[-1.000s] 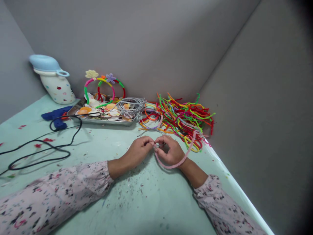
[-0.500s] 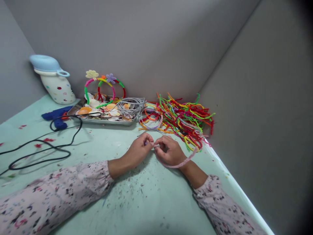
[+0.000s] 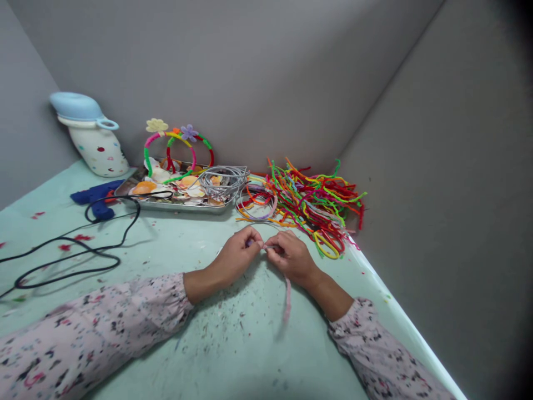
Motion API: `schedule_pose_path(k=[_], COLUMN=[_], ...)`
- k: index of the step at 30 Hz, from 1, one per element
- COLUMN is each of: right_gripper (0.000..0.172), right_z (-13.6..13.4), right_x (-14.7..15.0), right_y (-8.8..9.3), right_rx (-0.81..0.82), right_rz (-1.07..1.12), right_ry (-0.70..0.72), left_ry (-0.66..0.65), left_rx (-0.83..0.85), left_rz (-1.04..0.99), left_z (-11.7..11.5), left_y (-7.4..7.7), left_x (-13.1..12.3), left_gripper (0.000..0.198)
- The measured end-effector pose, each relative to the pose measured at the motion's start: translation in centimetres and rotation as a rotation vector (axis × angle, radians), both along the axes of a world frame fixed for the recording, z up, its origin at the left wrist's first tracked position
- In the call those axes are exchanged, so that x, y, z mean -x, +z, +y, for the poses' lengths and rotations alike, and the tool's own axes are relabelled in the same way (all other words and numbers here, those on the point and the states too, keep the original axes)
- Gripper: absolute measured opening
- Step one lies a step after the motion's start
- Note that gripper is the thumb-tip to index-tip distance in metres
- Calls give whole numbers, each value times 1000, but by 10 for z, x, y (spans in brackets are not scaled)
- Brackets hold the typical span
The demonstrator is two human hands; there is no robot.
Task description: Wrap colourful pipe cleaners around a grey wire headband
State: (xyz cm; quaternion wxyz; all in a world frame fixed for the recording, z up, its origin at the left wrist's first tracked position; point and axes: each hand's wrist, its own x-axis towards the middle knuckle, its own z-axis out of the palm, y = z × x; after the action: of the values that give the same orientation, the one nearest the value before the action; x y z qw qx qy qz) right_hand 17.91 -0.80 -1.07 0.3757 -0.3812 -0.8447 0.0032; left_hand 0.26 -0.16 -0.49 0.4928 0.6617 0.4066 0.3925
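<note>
My left hand (image 3: 238, 250) is closed in a pinch over the table, gripping a thin wire hoop partly wrapped in fuzzy purple, seen as a small patch by the thumb. Close beside it, fingertips almost touching, my right hand (image 3: 295, 260) pinches a pale pink pipe cleaner (image 3: 287, 303) where it meets the wire. The pipe cleaner's loose end hangs below the right palm. A grey arc of wire (image 3: 268, 223) shows just behind the fingers. Most of the hoop is hidden by my hands.
Behind my hands lies a heap of coloured pipe cleaners (image 3: 312, 203). Grey wire coils (image 3: 225, 180) rest on a metal tray (image 3: 187, 208) with shells and two flower-topped hoops. On the left are a blue glue gun (image 3: 96, 194), its black cord (image 3: 112, 258) and a white bottle (image 3: 100, 150).
The pipe cleaner's loose end has swung from across my right wrist to hanging down below the palm. My right hand has turned slightly; my left hand has stayed nearly still.
</note>
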Motion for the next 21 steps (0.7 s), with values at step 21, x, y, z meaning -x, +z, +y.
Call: schedule_pose_path(k=[21], right_gripper=[8], right_z=[-3], right_x=[1], right_y=[3], right_rx=[-28], right_rz=[-19], right_ry=[13], left_ry=[21], left_rx=[-51], left_rz=[50], left_z=[0], left_y=[5], left_x=[-1], left_gripper=[6])
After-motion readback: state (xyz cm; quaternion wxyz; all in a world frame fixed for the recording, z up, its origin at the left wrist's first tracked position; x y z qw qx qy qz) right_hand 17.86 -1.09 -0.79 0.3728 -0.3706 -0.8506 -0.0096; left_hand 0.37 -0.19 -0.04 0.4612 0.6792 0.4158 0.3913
